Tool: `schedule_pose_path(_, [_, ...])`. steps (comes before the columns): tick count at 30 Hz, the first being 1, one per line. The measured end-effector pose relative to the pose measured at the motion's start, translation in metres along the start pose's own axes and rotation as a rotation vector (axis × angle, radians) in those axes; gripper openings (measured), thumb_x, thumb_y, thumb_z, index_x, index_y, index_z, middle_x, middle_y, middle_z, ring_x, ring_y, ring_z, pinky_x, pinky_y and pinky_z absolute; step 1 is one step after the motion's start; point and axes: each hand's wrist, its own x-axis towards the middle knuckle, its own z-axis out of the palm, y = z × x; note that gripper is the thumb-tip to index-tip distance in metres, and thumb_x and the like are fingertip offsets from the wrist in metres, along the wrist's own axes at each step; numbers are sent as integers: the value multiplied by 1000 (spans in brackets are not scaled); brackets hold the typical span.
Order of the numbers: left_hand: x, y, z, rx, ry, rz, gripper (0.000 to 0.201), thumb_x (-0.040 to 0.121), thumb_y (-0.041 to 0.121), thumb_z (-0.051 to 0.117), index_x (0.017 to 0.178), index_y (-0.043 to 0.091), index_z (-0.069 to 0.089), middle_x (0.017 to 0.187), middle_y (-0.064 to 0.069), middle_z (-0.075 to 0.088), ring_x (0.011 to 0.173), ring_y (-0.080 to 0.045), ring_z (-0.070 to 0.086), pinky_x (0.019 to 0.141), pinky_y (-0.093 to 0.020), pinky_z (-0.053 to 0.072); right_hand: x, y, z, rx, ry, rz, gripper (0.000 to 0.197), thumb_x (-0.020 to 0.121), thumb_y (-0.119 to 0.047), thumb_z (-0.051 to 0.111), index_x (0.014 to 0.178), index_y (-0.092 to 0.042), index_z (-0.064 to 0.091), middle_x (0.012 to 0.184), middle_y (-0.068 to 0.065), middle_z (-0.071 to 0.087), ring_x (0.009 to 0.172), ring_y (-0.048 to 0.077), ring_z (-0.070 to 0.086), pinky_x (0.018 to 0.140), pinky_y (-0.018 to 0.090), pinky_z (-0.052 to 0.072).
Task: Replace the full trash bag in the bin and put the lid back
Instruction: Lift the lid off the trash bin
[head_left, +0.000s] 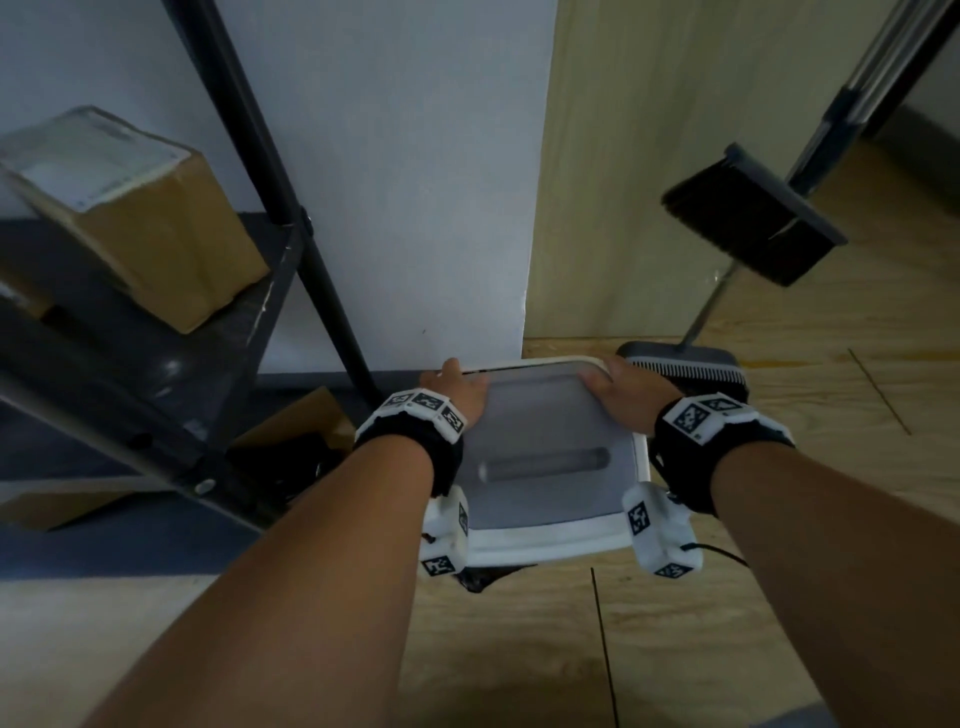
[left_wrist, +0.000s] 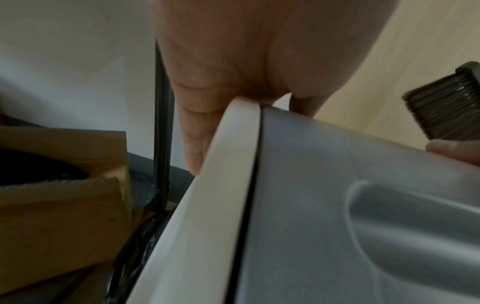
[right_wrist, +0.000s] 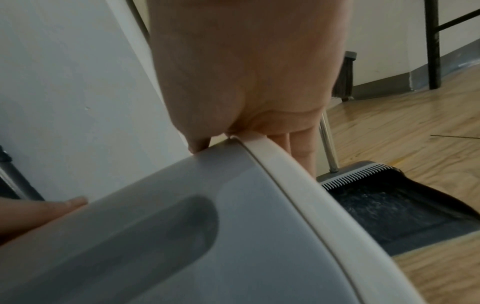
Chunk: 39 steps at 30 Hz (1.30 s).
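Note:
The bin lid (head_left: 545, 415), a white frame around a grey flap with a long recessed grip, lies flat low against the wall. The bin under it is hidden. My left hand (head_left: 460, 387) grips the lid's far left corner, thumb on the grey flap and fingers (left_wrist: 197, 148) down the outside of the white rim (left_wrist: 221, 185). At the far right corner my right hand (head_left: 618, 384) holds the lid the same way, its fingers (right_wrist: 298, 148) over the white rim (right_wrist: 298, 185). A bit of black trash bag (head_left: 483, 579) sticks out beneath the lid's near edge.
A black metal rack (head_left: 291, 291) with a cardboard box (head_left: 130, 218) stands at the left, with an open carton (head_left: 311, 426) on the floor below. A dustpan (head_left: 691, 369) and a broom (head_left: 753, 218) stand just right of the lid. Wooden floor lies in front.

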Motion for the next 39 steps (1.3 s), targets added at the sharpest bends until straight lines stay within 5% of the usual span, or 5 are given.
schedule_pose_path(6, [-19,-17,7,-173,21,-14,71,96,51,32,153,18,6,154,-17,32,137,-38,38,115,-43,30,-22,8,11,80,80,54,67,97,-54,28,144,-6,31,141,26,47,127,40,48,105,44,37])
schedule_pose_path(18, [-47,-39,20,-481,-4,39,68,88,54,35,134,5,48,132,-19,56,119,-37,55,105,-45,43,-60,16,23,250,123,31,50,102,-37,26,116,1,55,119,21,58,108,36,56,94,40,43])
schedule_pose_path(28, [-55,-27,4,-566,52,60,75,56,34,51,122,1,54,117,-21,64,104,-37,63,89,-41,50,-77,-1,7,383,168,46,49,70,-40,39,103,-9,59,97,15,65,91,36,63,87,43,51])
schedule_pose_path(33, [-67,-23,-2,-568,44,77,81,48,22,49,126,-1,50,105,-19,62,103,-38,63,87,-44,51,-72,4,6,277,128,1,39,60,-21,44,88,-1,62,86,21,68,81,39,66,68,41,52])
schedule_pose_path(39, [-72,-10,-8,-497,37,96,54,50,17,50,101,1,50,114,-29,61,101,-40,63,73,-38,45,-66,21,3,180,85,5,38,62,-15,46,91,3,63,85,23,69,79,39,67,60,35,48])
